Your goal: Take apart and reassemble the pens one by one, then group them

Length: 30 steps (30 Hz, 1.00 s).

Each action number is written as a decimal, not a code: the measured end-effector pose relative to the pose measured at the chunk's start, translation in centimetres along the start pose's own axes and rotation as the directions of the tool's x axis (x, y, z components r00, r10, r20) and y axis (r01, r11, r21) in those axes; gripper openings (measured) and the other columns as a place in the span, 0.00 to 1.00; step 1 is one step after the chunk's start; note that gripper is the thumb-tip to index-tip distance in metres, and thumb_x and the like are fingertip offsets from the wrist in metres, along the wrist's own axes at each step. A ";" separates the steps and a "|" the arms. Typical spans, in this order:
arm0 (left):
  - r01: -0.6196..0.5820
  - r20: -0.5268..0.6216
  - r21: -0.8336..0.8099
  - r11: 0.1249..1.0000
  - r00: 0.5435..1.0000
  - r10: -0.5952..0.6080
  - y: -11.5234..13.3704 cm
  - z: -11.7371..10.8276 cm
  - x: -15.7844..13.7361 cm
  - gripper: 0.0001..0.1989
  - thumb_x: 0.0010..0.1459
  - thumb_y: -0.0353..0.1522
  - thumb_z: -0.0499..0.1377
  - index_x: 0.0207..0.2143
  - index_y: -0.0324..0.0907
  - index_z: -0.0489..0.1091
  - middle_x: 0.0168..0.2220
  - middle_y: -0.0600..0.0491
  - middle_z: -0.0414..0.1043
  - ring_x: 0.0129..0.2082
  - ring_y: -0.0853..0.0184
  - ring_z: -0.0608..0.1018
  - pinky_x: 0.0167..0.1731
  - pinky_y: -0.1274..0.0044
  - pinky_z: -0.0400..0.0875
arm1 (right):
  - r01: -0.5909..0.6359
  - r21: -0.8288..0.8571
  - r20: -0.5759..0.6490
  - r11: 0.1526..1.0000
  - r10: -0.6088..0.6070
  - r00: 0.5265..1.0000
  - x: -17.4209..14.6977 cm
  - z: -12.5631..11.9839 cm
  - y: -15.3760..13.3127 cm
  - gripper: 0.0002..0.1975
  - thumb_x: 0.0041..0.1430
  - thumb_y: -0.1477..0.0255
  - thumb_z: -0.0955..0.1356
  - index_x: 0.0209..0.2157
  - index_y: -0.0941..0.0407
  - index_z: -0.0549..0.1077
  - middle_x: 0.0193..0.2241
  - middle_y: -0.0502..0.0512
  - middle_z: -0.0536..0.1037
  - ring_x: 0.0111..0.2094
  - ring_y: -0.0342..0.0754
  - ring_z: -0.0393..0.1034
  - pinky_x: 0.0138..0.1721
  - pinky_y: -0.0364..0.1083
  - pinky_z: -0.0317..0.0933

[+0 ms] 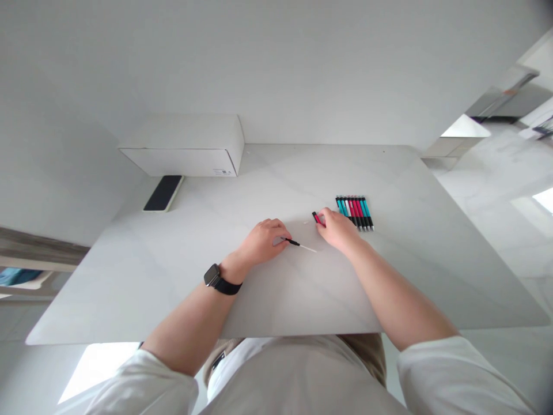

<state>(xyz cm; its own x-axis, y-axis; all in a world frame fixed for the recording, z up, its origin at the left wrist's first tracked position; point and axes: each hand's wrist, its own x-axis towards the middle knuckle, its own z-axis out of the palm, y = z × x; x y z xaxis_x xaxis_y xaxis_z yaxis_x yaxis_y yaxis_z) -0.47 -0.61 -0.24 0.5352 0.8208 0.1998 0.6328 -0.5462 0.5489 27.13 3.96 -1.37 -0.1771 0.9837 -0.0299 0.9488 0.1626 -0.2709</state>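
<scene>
Between its thumb and fingers my left hand [265, 241] pinches the black front part of a pen [292, 242], from which a thin white refill [308, 249] sticks out to the right. My right hand [339, 229] is closed on a red pen barrel [318, 219] with a black end; its lower part is hidden by the fingers. Just left of that barrel a tiny whitish piece [306, 222] lies on the table, too small to name. Beside and partly behind my right hand is a row of several pens [356, 212] in teal, white and red with black grips.
A white box [181, 161] stands against the wall at the back left of the white table [181, 271]. In front of it lies a dark-screened phone [163, 193]. The table's right edge [479, 233] slants away beyond the pens.
</scene>
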 end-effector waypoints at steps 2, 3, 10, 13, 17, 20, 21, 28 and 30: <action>-0.016 0.042 0.055 0.998 0.999 0.013 -0.2 0.0 -0.2 0.09 0.62 0.32 0.62 0.42 0.52 0.81 0.46 0.51 0.77 0.46 0.60 0.77 0.52 0.66 0.70 | 0.003 0.020 -0.032 1.000 -0.003 0.999 0.0 -0.2 0.1 0.15 0.66 0.66 0.69 0.52 0.53 0.72 0.42 0.60 0.81 0.44 0.57 0.76 0.43 0.50 0.65; -0.019 0.058 0.074 0.997 0.998 0.015 -0.2 -0.1 -0.2 0.08 0.62 0.32 0.63 0.41 0.52 0.81 0.47 0.52 0.77 0.46 0.60 0.77 0.52 0.66 0.70 | 0.017 0.039 -0.064 0.999 -0.014 0.998 0.0 -0.3 0.1 0.14 0.67 0.68 0.68 0.52 0.53 0.73 0.42 0.60 0.81 0.44 0.56 0.76 0.44 0.50 0.66; 0.007 -0.032 0.060 0.998 0.999 -0.005 -0.3 -0.3 -0.2 0.10 0.62 0.37 0.65 0.47 0.50 0.77 0.48 0.51 0.77 0.47 0.59 0.78 0.51 0.65 0.70 | 0.357 0.257 -0.315 0.898 -0.271 0.910 -0.6 -1.7 -1.1 0.12 0.71 0.72 0.64 0.50 0.51 0.77 0.45 0.58 0.77 0.44 0.52 0.75 0.48 0.50 0.68; 0.053 -0.167 0.043 0.998 0.985 -0.045 -0.1 -0.4 0.0 0.14 0.63 0.37 0.65 0.51 0.48 0.74 0.48 0.49 0.77 0.49 0.58 0.77 0.53 0.65 0.70 | 0.472 0.290 -0.327 0.833 -0.377 0.867 -1.2 -1.6 -2.3 0.14 0.71 0.73 0.64 0.53 0.49 0.76 0.46 0.57 0.77 0.46 0.53 0.74 0.50 0.51 0.69; 0.051 -0.220 0.054 0.997 0.975 -0.038 0.2 -0.1 0.0 0.20 0.61 0.37 0.67 0.55 0.48 0.72 0.51 0.48 0.76 0.51 0.56 0.76 0.55 0.63 0.69 | 0.558 0.297 -0.334 0.775 -0.462 0.821 -2.1 -0.7 -3.8 0.21 0.68 0.76 0.66 0.60 0.48 0.70 0.48 0.57 0.79 0.51 0.55 0.73 0.55 0.54 0.68; 0.029 -0.202 0.035 0.999 0.979 -0.021 0.4 0.3 0.1 0.14 0.62 0.36 0.66 0.51 0.49 0.75 0.48 0.48 0.78 0.50 0.56 0.77 0.54 0.63 0.69 | 0.591 0.309 -0.334 0.745 -0.497 0.801 -2.6 -0.2 -4.6 0.22 0.68 0.76 0.67 0.61 0.48 0.70 0.47 0.57 0.80 0.50 0.55 0.74 0.54 0.55 0.69; 0.018 -0.193 0.020 1.000 0.981 -0.014 0.4 0.4 0.1 0.11 0.63 0.36 0.65 0.48 0.49 0.77 0.46 0.49 0.79 0.48 0.57 0.78 0.54 0.63 0.69 | 0.599 0.320 -0.333 0.734 -0.504 0.797 -2.7 -0.2 -4.7 0.21 0.68 0.75 0.68 0.61 0.47 0.70 0.46 0.56 0.80 0.49 0.55 0.74 0.54 0.55 0.69; 0.163 -0.278 -0.372 0.914 0.920 -0.277 -0.2 0.1 0.5 0.11 0.67 0.41 0.61 0.46 0.46 0.77 0.43 0.49 0.81 0.44 0.61 0.81 0.50 0.67 0.74 | 0.471 0.437 -0.364 0.767 -0.328 0.872 -1.9 -0.6 -3.5 0.15 0.73 0.68 0.65 0.57 0.49 0.73 0.47 0.57 0.79 0.47 0.52 0.76 0.47 0.49 0.71; 0.192 -0.251 -0.510 0.839 0.899 -0.358 -0.5 0.1 0.6 0.13 0.67 0.42 0.62 0.46 0.44 0.77 0.43 0.48 0.81 0.43 0.62 0.82 0.49 0.69 0.75 | 0.411 0.382 -0.356 0.828 -0.279 0.892 -1.3 -0.2 -2.6 0.12 0.72 0.71 0.65 0.53 0.50 0.76 0.47 0.58 0.79 0.45 0.51 0.76 0.47 0.50 0.70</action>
<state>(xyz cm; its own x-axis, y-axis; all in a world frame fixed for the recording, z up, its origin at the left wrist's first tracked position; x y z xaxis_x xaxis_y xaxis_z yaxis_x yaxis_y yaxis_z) -0.47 0.13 -0.49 0.1141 0.9757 0.1871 0.3481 -0.2156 0.9123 24.96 2.33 -0.41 -0.3297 0.8592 0.3912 0.6128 0.5100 -0.6037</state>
